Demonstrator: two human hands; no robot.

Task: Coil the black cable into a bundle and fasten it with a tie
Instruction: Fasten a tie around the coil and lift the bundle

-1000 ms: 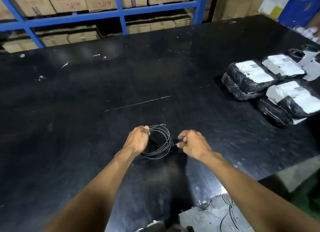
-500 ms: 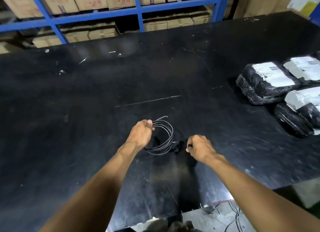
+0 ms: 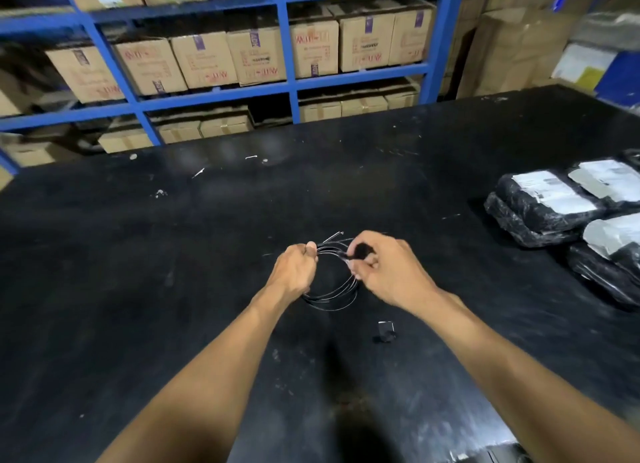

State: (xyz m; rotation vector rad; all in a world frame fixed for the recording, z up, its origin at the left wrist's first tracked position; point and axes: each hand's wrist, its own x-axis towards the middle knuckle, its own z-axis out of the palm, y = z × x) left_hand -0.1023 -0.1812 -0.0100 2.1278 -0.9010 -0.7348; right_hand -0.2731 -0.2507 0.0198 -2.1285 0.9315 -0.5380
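left hand [image 3: 296,272]: closed in a fist around the left side of the coil, thumb pressed on top of the strands, knuckles facing up.
right hand [image 3: 388,272]: at the upper right of the coil, thumb and forefinger pinching a small black piece against the strands; the other fingers are curled in.
black cable [image 3: 332,294]: wound into a round coil of several thin loops, held between both hands just above the table; the lower arc hangs free below the hands.
cable end [image 3: 334,236]: a short pale tip sticks out past the top of the coil, pointing away from the person.
tie [image 3: 360,251]: the dark piece in the right-hand pinch may be it; too blurred to tell.
small black item [image 3: 386,331]: lies on the table near the right forearm, apart from the coil.
table [image 3: 138,272]: black, scuffed, with pale specks.
wrapped packages [image 3: 554,203]: black with white labels, stacked at the right edge, well apart from the hands.
shelving [image 3: 287,82]: blue rack behind the table, filled with cardboard boxes [image 3: 256,57].
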